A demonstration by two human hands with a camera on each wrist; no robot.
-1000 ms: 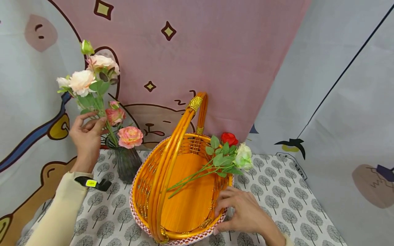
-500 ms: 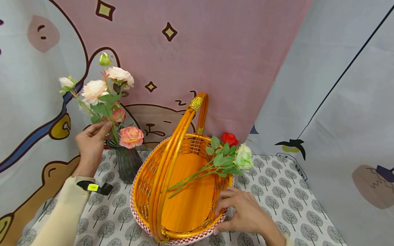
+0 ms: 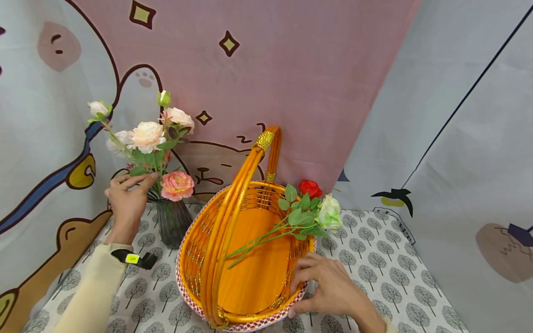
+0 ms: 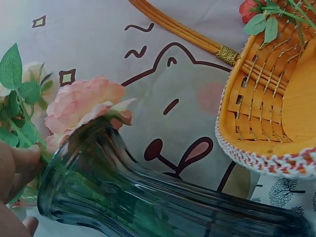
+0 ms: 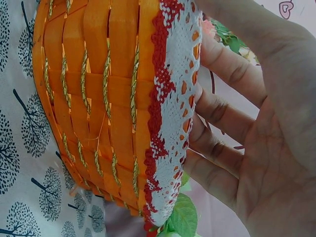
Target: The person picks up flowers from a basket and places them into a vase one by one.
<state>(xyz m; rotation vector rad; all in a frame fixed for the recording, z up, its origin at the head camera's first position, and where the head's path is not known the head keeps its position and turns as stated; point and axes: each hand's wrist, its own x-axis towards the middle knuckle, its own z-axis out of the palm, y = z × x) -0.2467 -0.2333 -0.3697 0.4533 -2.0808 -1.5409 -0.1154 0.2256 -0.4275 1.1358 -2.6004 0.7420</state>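
The person's left hand (image 3: 129,199) pinched the stem of a cream peony spray (image 3: 147,136) between thumb and fingers, with little gap between them, just above the mouth of an upright ribbed glass vase (image 3: 171,226). A coral-pink peony (image 3: 177,186) leaned over the vase's rim. The right hand (image 3: 326,282) gripped the near right edge of an orange wicker basket (image 3: 258,286), fingers bent over the lace-trimmed rim and thumb outside. A red rose (image 3: 310,188) and a pale green rose (image 3: 330,212) lay across the basket's far right rim, their stems reaching inside.
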